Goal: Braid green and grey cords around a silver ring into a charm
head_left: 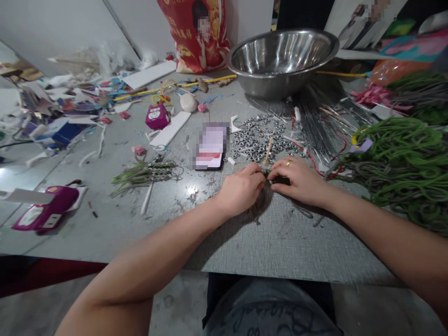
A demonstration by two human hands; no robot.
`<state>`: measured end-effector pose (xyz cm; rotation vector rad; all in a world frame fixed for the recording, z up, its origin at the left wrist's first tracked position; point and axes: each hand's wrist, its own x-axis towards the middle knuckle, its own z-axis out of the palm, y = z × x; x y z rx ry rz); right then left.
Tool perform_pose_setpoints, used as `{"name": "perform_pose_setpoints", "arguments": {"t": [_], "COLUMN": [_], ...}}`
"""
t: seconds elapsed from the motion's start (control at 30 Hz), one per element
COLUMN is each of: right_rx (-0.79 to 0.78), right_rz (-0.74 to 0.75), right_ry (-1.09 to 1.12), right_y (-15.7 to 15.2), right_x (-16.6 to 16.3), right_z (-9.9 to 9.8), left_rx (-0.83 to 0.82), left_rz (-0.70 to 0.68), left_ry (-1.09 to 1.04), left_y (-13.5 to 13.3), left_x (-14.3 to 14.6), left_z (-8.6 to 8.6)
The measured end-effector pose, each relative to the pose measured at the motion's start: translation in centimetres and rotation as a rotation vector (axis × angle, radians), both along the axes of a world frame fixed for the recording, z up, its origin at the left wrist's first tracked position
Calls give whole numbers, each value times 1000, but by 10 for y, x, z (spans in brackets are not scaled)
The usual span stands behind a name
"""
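Note:
My left hand (241, 189) and my right hand (297, 179) meet at the middle of the grey table (266, 242), fingers pinched together on a small dark green piece (267, 176) between them. A thin wooden stick (268, 150) rises just above the pinch. A ring sits on a finger of the right hand. Right behind the hands lies a spread of small metal nuts (259, 137). What exactly the fingers hold is mostly hidden.
A steel bowl (283, 58) stands at the back. Metal wires (322, 123) and a heap of green cords (402, 163) lie at the right. A phone (211, 147), finished green bundles (147, 172), purple tape measures (45, 212) and scraps lie at the left.

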<state>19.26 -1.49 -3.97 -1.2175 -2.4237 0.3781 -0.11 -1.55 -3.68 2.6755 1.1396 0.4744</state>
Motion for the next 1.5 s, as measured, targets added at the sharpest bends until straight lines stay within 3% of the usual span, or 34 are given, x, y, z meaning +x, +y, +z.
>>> {"name": "perform_pose_setpoints", "arguments": {"t": [0.5,0.7,1.2,1.5], "right_rx": [-26,-5,37,92], "right_rz": [21,57,74,50], "right_ry": [117,41,-12,66], "right_y": [0,1,-4,-4], "right_x": [0,2,-2,-6], "right_z": [4,8,4,-4], "left_rx": [-27,-40,-32,-29], "left_rz": [24,32,36,24], "left_ry": [-10,-2,23,27], "left_y": [-1,-1,-2,-4], "left_x": [3,3,5,4], "left_z": [-4,-3,-2,-1]}}
